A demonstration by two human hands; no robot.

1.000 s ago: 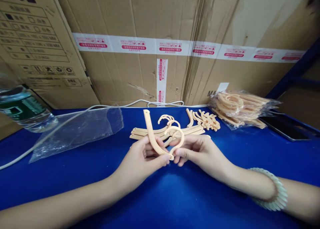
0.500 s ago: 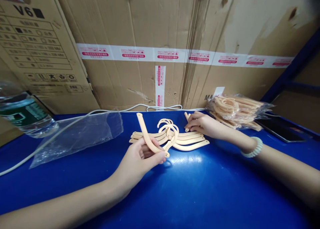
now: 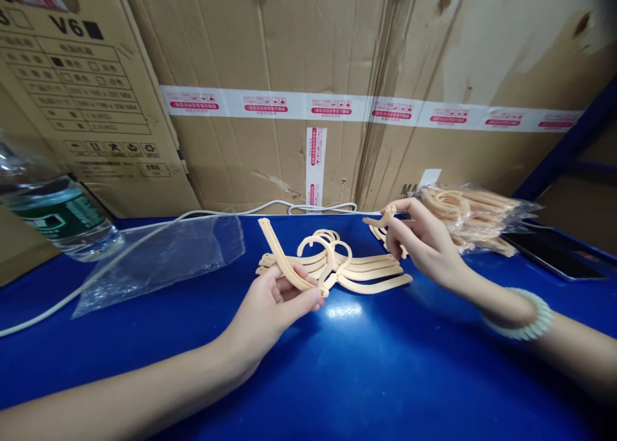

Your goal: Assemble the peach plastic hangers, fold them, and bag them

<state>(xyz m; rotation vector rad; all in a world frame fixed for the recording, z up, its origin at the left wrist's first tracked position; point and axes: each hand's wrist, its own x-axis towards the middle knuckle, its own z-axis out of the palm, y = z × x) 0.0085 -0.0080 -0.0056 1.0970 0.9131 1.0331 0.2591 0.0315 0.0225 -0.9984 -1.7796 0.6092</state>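
Note:
My left hand is closed on a peach plastic hanger piece with a hook, held just above the blue table. Right behind it lies a stack of assembled peach hangers. My right hand, with a pale bead bracelet on the wrist, pinches a small peach hanger arm lifted from a small pile of loose arms at the back.
A clear bag of more hanger parts lies at the back right, a dark phone beside it. An empty clear bag, a white cable and a water bottle are on the left. Cardboard boxes wall the back.
My right hand let go of the hooked piece, reached back to the pile of loose arms, and has now lifted one arm from it. My left hand kept hold of the hooked piece.

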